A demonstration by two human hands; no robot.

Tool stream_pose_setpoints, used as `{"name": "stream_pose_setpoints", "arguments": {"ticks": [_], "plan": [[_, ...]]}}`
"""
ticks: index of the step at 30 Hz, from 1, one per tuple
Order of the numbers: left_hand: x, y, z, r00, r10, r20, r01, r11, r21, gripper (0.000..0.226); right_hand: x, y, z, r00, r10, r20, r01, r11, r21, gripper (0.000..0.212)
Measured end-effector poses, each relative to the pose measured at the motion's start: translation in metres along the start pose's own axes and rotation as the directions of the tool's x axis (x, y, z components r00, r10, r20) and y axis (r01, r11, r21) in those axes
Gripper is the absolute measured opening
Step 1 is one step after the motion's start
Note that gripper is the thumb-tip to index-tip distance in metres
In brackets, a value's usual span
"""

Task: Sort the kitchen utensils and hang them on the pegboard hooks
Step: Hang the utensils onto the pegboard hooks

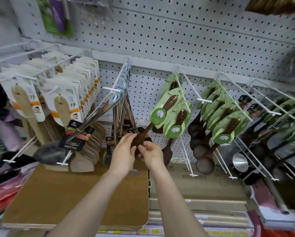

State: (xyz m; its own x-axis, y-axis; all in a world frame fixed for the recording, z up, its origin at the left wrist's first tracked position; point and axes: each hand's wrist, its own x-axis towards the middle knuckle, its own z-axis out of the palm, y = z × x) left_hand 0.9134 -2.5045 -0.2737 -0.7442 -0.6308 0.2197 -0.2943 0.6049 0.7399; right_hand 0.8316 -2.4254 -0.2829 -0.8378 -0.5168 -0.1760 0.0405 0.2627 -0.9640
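A dark wooden spatula (148, 127) with a green card label (167, 106) slants up toward a white hook (182, 89) on the grey pegboard (177, 35). My left hand (123, 151) and my right hand (151, 153) both grip its dark blade end at the picture's middle. Its handle top lies among two more green-carded spatulas (176, 124) hanging on that hook. Whether its hole is on the hook I cannot tell.
Left of my hands hang steel ladles (85, 124) with blue tags and pale wooden spatulas (61, 106) on white cards. Right hang dark wooden spoons (218, 120) and black-handled utensils (256, 134). Below lie wooden boards (75, 194) and cartons (194, 183).
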Motion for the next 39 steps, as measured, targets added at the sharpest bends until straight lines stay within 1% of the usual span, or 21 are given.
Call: {"name": "stream_pose_setpoints", "arguments": {"ticks": [2, 4, 8, 9, 10, 11, 12, 13, 14, 15, 16, 17, 18, 19, 22, 25, 27, 30, 33, 36, 39], "plan": [[0.001, -0.002, -0.002, 1.0, 0.006, 0.011, -0.006, 1.0, 0.022, 0.046, -0.004, 0.0, -0.005, 0.999, -0.005, 0.036, 0.004, 1.0, 0.016, 0.014], [0.0, -0.004, -0.004, 1.0, 0.003, 0.02, -0.004, 0.999, 0.032, 0.044, -0.01, 0.0, -0.01, 0.996, -0.019, 0.09, 0.016, 0.999, 0.038, 0.016], [-0.003, -0.007, -0.009, 1.0, 0.015, -0.007, -0.015, 1.0, 0.01, 0.031, -0.02, -0.001, -0.017, 0.982, -0.025, 0.185, 0.007, 0.995, 0.099, 0.017], [-0.004, -0.008, -0.011, 1.0, 0.019, -0.01, -0.018, 1.0, 0.01, 0.027, -0.022, -0.001, -0.019, 0.982, -0.016, 0.187, -0.006, 0.993, 0.117, 0.018], [-0.004, -0.008, -0.013, 1.0, 0.025, -0.011, -0.025, 1.0, 0.013, 0.025, -0.024, -0.001, -0.022, 0.988, -0.005, 0.155, -0.018, 0.989, 0.145, 0.017], [-0.005, -0.009, -0.014, 0.999, 0.034, -0.009, -0.033, 0.999, 0.017, 0.023, -0.026, 0.001, -0.025, 0.997, 0.0, 0.073, -0.011, 0.988, 0.152, 0.014], [-0.006, -0.01, -0.017, 0.999, 0.041, -0.011, -0.041, 0.999, 0.016, 0.023, -0.028, 0.003, -0.028, 0.998, -0.004, -0.069, 0.013, 0.992, 0.122, 0.012], [-0.006, -0.01, -0.019, 0.999, 0.05, -0.02, -0.049, 0.999, 0.009, 0.023, -0.029, 0.005, -0.032, 0.967, -0.018, -0.252, 0.034, 0.998, 0.059, 0.011], [-0.006, -0.01, -0.021, 0.998, 0.059, -0.036, -0.059, 0.998, 0.002, 0.023, -0.029, 0.006, -0.037, 0.904, -0.035, -0.426, 0.042, 0.999, 0.005, 0.01], [-0.005, -0.01, -0.023, 0.996, 0.068, -0.053, -0.068, 0.998, 0.001, 0.022, -0.028, 0.007, -0.042, 0.833, -0.045, -0.552, 0.039, 0.999, -0.023, 0.012], [-0.005, -0.01, -0.024, 0.995, 0.074, -0.068, -0.074, 0.997, 0.008, 0.021, -0.024, 0.008, -0.047, 0.789, -0.042, -0.613, 0.029, 0.999, -0.031, 0.019], [-0.005, -0.01, -0.025, 0.994, 0.078, -0.08, -0.077, 0.997, 0.019, 0.021, -0.019, 0.009, -0.052, 0.784, -0.031, -0.62, 0.017, 0.999, -0.029, 0.026], [-0.005, -0.009, -0.026, 0.993, 0.08, -0.089, -0.078, 0.997, 0.027, 0.02, -0.014, 0.009, -0.055, 0.805, -0.017, -0.593, -0.006, 0.999, -0.036, 0.033], [-0.006, -0.009, -0.027, 0.992, 0.083, -0.096, -0.081, 0.996, 0.032, 0.02, -0.008, 0.009, -0.056, 0.834, -0.004, -0.552, -0.033, 0.998, -0.057, 0.034], [-0.009, -0.008, -0.032, 0.992, 0.087, -0.095, -0.085, 0.996, 0.023, 0.019, 0.001, 0.01, -0.056, 0.886, -0.02, -0.463, -0.055, 0.988, -0.147, 0.017], [-0.009, -0.008, -0.04, 0.994, 0.092, -0.064, -0.091, 0.995, 0.029, 0.019, -0.004, 0.014, -0.058, 0.891, -0.056, -0.451, -0.05, 0.974, -0.219, 0.013], [-0.01, -0.007, -0.044, 0.996, 0.09, -0.013, -0.09, 0.996, 0.027, 0.02, -0.011, 0.021, -0.061, 0.89, -0.068, -0.45, -0.065, 0.96, -0.274, 0.011], [-0.014, -0.004, -0.045, 0.994, 0.082, 0.075, -0.084, 0.996, 0.029, 0.019, -0.023, 0.029, -0.064, 0.888, -0.114, -0.446, -0.05, 0.939, -0.34, 0.018], [-0.022, 0.003, -0.036, 0.987, 0.088, 0.136, -0.093, 0.995, 0.033, 0.016, -0.036, 0.031, -0.069, 0.898, -0.16, -0.411, -0.017, 0.919, -0.395, 0.018], [-0.029, 0.012, -0.018, 0.984, 0.096, 0.148, -0.103, 0.994, 0.045, 0.018, -0.046, 0.029, -0.076, 0.899, -0.207, -0.386, 0.017, 0.897, -0.442, 0.015], [-0.031, 0.02, 0.005, 0.988, 0.082, 0.131, -0.09, 0.994, 0.059, 0.023, -0.055, 0.03, -0.084, 0.897, -0.258, -0.358, 0.049, 0.864, -0.502, 0.016]]}}
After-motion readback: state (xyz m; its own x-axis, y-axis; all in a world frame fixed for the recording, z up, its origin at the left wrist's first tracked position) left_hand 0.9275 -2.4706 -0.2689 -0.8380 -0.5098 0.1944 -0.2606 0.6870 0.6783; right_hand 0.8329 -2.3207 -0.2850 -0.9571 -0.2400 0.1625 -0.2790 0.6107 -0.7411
